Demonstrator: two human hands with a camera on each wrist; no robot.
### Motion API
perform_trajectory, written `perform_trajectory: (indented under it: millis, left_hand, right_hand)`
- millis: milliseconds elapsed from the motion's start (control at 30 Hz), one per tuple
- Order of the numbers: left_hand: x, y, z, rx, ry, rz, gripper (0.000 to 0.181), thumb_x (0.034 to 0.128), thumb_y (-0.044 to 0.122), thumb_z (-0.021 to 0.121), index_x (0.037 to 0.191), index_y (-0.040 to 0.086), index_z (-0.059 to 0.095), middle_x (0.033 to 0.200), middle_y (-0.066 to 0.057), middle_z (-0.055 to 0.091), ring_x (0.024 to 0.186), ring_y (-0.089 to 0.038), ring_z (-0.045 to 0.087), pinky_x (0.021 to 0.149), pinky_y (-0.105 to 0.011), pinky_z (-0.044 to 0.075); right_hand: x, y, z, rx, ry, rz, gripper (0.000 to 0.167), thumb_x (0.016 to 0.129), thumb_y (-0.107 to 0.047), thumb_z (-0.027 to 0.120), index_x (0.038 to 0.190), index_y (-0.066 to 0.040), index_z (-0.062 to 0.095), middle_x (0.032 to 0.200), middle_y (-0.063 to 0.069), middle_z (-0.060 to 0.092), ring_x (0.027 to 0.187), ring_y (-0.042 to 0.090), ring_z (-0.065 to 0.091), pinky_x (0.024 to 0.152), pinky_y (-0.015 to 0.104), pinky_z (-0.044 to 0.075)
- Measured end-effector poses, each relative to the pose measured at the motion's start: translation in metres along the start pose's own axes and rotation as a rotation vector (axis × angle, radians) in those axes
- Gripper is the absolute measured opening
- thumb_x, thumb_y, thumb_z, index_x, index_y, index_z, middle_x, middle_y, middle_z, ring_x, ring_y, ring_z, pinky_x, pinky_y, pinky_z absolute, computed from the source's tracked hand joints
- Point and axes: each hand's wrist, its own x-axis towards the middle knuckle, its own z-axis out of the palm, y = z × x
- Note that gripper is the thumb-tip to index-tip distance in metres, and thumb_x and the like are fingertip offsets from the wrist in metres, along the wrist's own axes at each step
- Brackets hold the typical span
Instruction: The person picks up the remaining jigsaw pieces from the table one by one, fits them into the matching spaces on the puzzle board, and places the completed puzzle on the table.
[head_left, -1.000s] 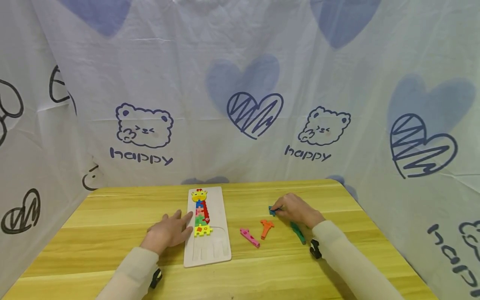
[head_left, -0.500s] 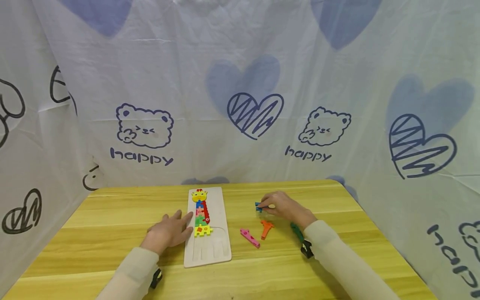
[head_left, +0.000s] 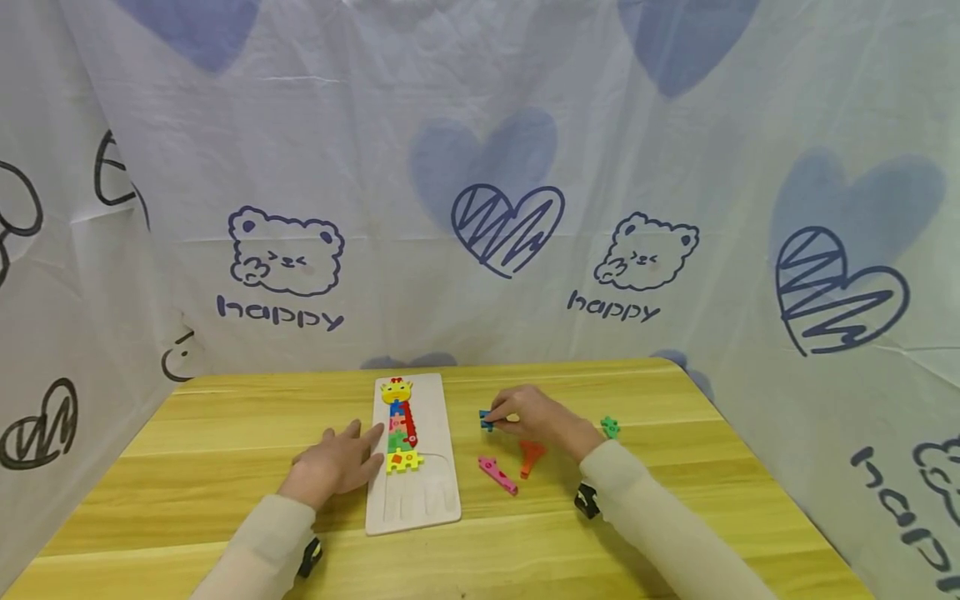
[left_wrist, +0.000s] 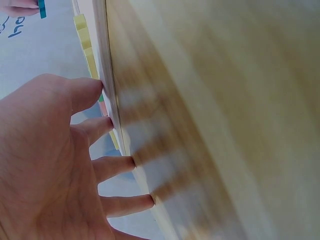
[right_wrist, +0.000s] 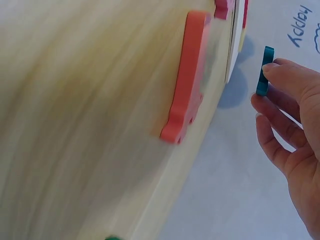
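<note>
A pale puzzle board [head_left: 427, 408] lies on the table with a partly filled giraffe puzzle [head_left: 400, 421] in it: yellow head, blue, pink, green and yellow body pieces, and a red strip along the neck. At the board's left edge is my left hand [head_left: 336, 465], fingers spread; in the left wrist view the thumb and fingertips [left_wrist: 102, 90] touch or nearly touch that edge. My right hand [head_left: 536, 417] pinches a blue puzzle piece [head_left: 487, 420] between thumb and fingers. It is above the table, to the right of the board. In the right wrist view the piece [right_wrist: 265, 71] appears edge-on.
On the table right of the board lie a pink puzzle piece [head_left: 498, 475] and an orange one [head_left: 530, 457], the latter just below my right hand. A green piece [head_left: 611, 427] lies farther right, past the right wrist. A patterned cloth [head_left: 390, 167] hangs behind the table.
My right hand has moved left toward the board, carrying the blue puzzle piece. The green piece, earlier partly covered by the right arm, shows differently now. My left hand has stayed at the board.
</note>
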Motion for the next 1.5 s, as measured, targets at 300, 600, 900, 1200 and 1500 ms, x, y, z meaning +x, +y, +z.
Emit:
perform_trajectory:
  millis: [300,600,900,1200,1500]
  left_hand:
    - [-0.002,-0.002,0.001,0.004,-0.005,-0.003,0.062,0.1057,0.046,0.049,0.162,0.024,0.036,0.167,-0.023,0.031,0.147,-0.062,0.031,0.090,-0.085,0.043]
    - [-0.003,-0.004,0.002,0.001,-0.009,-0.004,0.061,0.1059,0.046,0.049,0.162,0.024,0.036,0.167,-0.023,0.031,0.147,-0.062,0.030,0.090,-0.086,0.043]
    - [-0.003,-0.007,0.004,-0.002,-0.007,-0.007,0.061,0.1057,0.046,0.049,0.162,0.024,0.036,0.167,-0.023,0.031,0.146,-0.062,0.030,0.089,-0.086,0.043]
    - [-0.004,-0.007,0.003,-0.003,-0.016,-0.016,0.062,0.1062,0.046,0.048,0.162,0.024,0.035,0.168,-0.023,0.029,0.147,-0.062,0.029,0.092,-0.087,0.041]
    - [-0.003,-0.003,0.001,-0.023,-0.002,0.009,0.060,0.1071,0.045,0.046,0.162,0.023,0.035,0.167,-0.024,0.030,0.147,-0.063,0.028,0.094,-0.088,0.038]
  right_hand:
    - [0.018,-0.019,0.006,0.040,-0.029,0.008,0.018,0.094,-0.010,0.075,0.110,-0.010,0.082,0.106,0.007,0.077,0.094,0.018,0.074,0.086,0.024,0.062]
    - [0.035,-0.036,0.016,0.021,-0.082,-0.007,0.019,0.096,-0.015,0.074,0.113,-0.010,0.081,0.106,0.006,0.077,0.094,0.014,0.073,0.085,0.020,0.060]
    - [0.046,-0.052,0.022,0.059,-0.132,0.056,0.021,0.098,-0.017,0.072,0.116,-0.013,0.080,0.113,0.003,0.077,0.100,0.011,0.072,0.090,0.018,0.059]
    - [0.054,-0.059,0.028,0.064,-0.153,0.064,0.022,0.098,-0.019,0.072,0.117,-0.014,0.080,0.114,0.002,0.077,0.100,0.010,0.071,0.093,0.018,0.058]
    - [0.054,-0.058,0.029,0.067,-0.146,0.070,0.019,0.096,-0.016,0.074,0.114,-0.014,0.081,0.112,0.001,0.078,0.099,0.010,0.072,0.091,0.019,0.059]
